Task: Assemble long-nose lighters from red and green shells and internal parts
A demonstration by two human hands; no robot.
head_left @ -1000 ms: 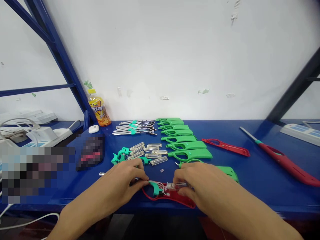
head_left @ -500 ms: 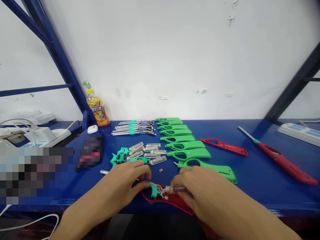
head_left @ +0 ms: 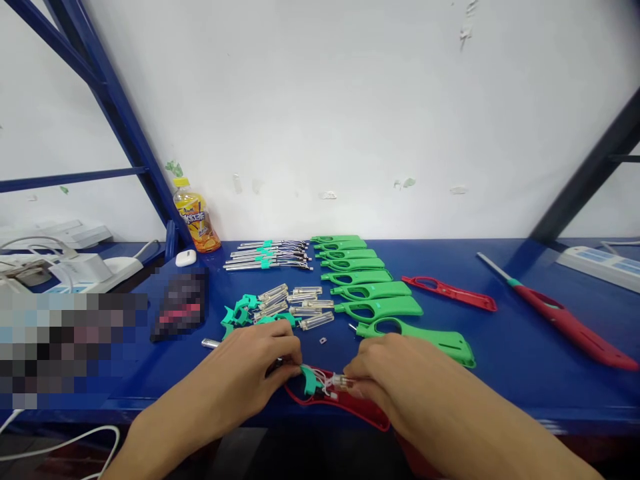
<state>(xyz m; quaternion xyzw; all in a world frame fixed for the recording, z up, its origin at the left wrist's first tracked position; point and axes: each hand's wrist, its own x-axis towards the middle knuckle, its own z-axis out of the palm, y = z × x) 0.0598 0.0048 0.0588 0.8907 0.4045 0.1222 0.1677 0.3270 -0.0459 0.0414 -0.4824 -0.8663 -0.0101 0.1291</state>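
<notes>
Pinching clear tank over red shell: right hand, fingers clamped on tank's body. Left hand pinches shell's end, seemingly (fingertips half hidden), beside teal trigger. Tank should handle light, stiff, slick; hold by sides, sparing thin wires.

The wall is white, with a peeled spot up high and green marks lower down. A blue desk goes up to it. A big blue post slants on the left, with a thin blue bar joined to it. A dark post slants on the right. Under the desk, it is dark.
</notes>
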